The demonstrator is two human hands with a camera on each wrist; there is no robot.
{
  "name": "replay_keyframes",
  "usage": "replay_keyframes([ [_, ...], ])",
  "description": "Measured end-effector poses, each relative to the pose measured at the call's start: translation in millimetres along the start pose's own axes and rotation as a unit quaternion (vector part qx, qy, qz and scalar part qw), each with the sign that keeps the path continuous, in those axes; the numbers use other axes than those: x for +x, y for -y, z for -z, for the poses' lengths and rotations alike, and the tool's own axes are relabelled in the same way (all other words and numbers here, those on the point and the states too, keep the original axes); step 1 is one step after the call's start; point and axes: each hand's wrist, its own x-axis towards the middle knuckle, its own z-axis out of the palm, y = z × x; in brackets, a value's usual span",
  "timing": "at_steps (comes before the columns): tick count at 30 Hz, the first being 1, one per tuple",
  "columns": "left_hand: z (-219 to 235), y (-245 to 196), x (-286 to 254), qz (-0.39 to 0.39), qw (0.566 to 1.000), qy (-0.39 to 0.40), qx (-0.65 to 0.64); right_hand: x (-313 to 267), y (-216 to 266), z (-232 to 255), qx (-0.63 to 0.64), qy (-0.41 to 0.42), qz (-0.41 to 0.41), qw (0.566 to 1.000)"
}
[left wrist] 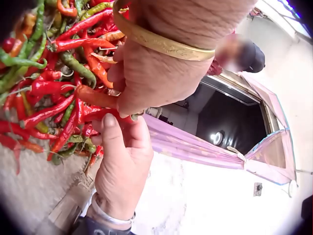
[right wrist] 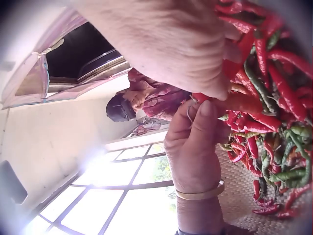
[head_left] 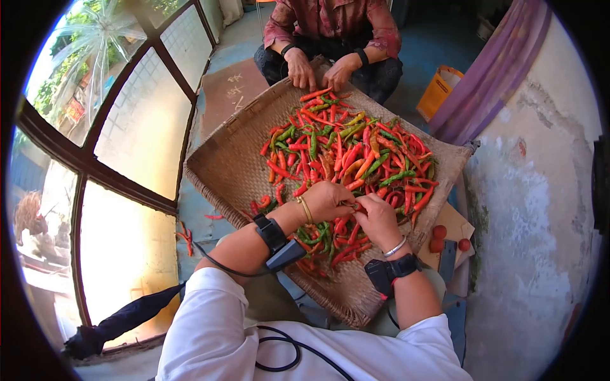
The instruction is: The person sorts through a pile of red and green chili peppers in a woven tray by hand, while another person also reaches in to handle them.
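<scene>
Both hands meet over a woven bamboo tray heaped with red, green and orange chili peppers. My right hand grips a red chili pepper between thumb and fingers. At its stem end, my left hand pinches with thumb and forefinger; a thin pale stem shows there in the right wrist view. An orange chili pepper sticks out beside the left fingers in the left wrist view. The fingertips partly hide the held peppers.
Opposite, another person's hands are at the tray's far corner. Round red fruits lie right of the tray. A few chilies lie off its left side. A folded umbrella and windows stand left, a yellow bag back right.
</scene>
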Motion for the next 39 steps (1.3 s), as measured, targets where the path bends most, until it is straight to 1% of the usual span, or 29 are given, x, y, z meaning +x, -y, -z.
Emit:
replay_keyframes([
  [2, 1.7, -6.3, 1.0, 0.055, 0.996, 0.019, -0.073, 0.6, 1.6, 3.9, -0.004, -0.003, 0.005, 1.000],
  [5, 0.7, -6.8, 1.1, 0.102, 0.990, 0.007, -0.095, -0.4, -3.0, 10.1, -0.066, -0.003, -0.036, 0.997],
  [7, -2.2, -0.1, 0.8, 0.130, 0.986, 0.004, -0.106, 0.8, -5.4, 16.0, -0.054, 0.002, -0.061, 0.997],
  [8, -4.1, 4.3, 0.1, 0.139, 0.983, 0.069, -0.098, 1.5, -6.0, 17.8, -0.042, 0.008, -0.089, 0.995],
  [9, -6.0, 7.8, 0.0, 0.147, 0.976, 0.135, -0.089, 2.2, -5.6, 16.6, 0.013, -0.032, -0.086, 0.996],
  [10, -10.7, 9.1, -0.4, 0.147, 0.976, 0.133, -0.089, 2.3, -4.2, 17.9, 0.013, -0.031, -0.084, 0.996],
  [11, -18.0, 8.6, -1.4, 0.099, 0.988, 0.101, -0.069, 2.0, -0.9, 20.8, 0.145, -0.015, -0.147, 0.978],
  [12, -22.0, 5.1, -1.2, 0.050, 0.995, 0.070, -0.049, 2.0, 1.8, 22.7, 0.276, 0.002, -0.209, 0.938],
  [13, -24.3, 2.9, 0.0, 0.063, 0.987, 0.096, -0.113, 2.3, 0.4, 21.2, 0.277, 0.002, -0.209, 0.938],
  [14, -27.1, 0.6, 1.5, 0.065, 0.987, 0.097, -0.113, 2.0, -2.2, 18.1, 0.324, -0.001, -0.211, 0.922],
  [16, -24.7, -15.5, 5.9, 0.247, 0.910, 0.161, -0.290, 2.0, -2.6, 17.0, 0.373, -0.003, -0.213, 0.903],
  [17, -31.8, -14.9, 2.9, 0.245, 0.865, 0.127, -0.420, 3.2, -0.8, 20.0, 0.383, -0.018, -0.210, 0.899],
  [19, -31.2, -22.8, 3.6, 0.265, 0.849, 0.134, -0.436, 3.6, -2.8, 21.5, 0.397, -0.033, -0.209, 0.893],
  [20, -30.2, -25.4, 3.4, 0.282, 0.835, 0.140, -0.452, 3.2, -1.7, 23.8, 0.389, -0.027, -0.238, 0.889],
  [22, -24.9, -21.1, 5.9, 0.291, 0.842, 0.127, -0.436, 3.4, 2.1, 27.6, 0.417, -0.048, -0.256, 0.871],
  [24, -5.4, -18.8, 14.5, 0.336, 0.869, 0.070, -0.358, 2.8, -0.8, 28.3, 0.404, -0.080, -0.254, 0.875],
  [25, -2.9, -3.3, 15.7, 0.327, 0.844, -0.010, -0.424, 10.6, -0.7, 35.2, 0.414, -0.086, -0.235, 0.875],
  [26, 5.1, 14.0, 24.6, 0.263, 0.775, -0.241, -0.522, 0.2, -3.9, 33.5, 0.423, -0.086, -0.244, 0.869],
  [28, 7.3, 28.5, 23.5, 0.299, 0.800, -0.293, -0.430, 0.6, -9.4, 33.4, 0.428, -0.087, -0.254, 0.863],
  [29, -0.4, 31.5, 19.9, 0.304, 0.797, -0.290, -0.434, 0.2, -10.3, 33.5, 0.437, -0.088, -0.247, 0.861],
  [30, -6.3, 33.2, 16.5, 0.273, 0.909, -0.184, -0.256, -0.1, -9.6, 34.4, 0.436, -0.087, -0.251, 0.860],
  [31, -10.3, 35.1, 14.4, 0.224, 0.970, -0.068, -0.062, 0.8, -8.3, 35.3, 0.435, -0.081, -0.251, 0.861],
  [32, -18.2, 34.7, 12.8, 0.225, 0.970, -0.067, -0.063, 1.3, -7.6, 34.9, 0.433, -0.074, -0.252, 0.862],
  [33, -26.9, 25.9, 12.8, 0.225, 0.969, 0.022, 0.096, 1.8, -7.8, 33.9, 0.433, -0.074, -0.254, 0.862],
  [34, -30.9, 14.3, 14.3, 0.217, 0.937, 0.110, 0.252, 2.4, -7.9, 33.2, 0.435, -0.073, -0.253, 0.861],
  [35, -29.9, 6.2, 17.8, 0.251, 0.917, 0.154, 0.268, 2.6, -7.8, 32.5, 0.437, -0.072, -0.253, 0.860],
  [36, -31.6, 9.1, 17.7, 0.250, 0.918, 0.154, 0.267, 2.9, -7.1, 31.9, 0.435, -0.072, -0.254, 0.861],
  [38, -34.8, 17.4, 15.0, 0.269, 0.885, 0.256, 0.282, 2.6, -4.9, 30.9, 0.436, -0.063, -0.255, 0.861],
  [39, -34.5, 18.4, 14.5, 0.268, 0.885, 0.255, 0.281, 2.5, -4.6, 30.6, 0.435, -0.064, -0.254, 0.861],
])
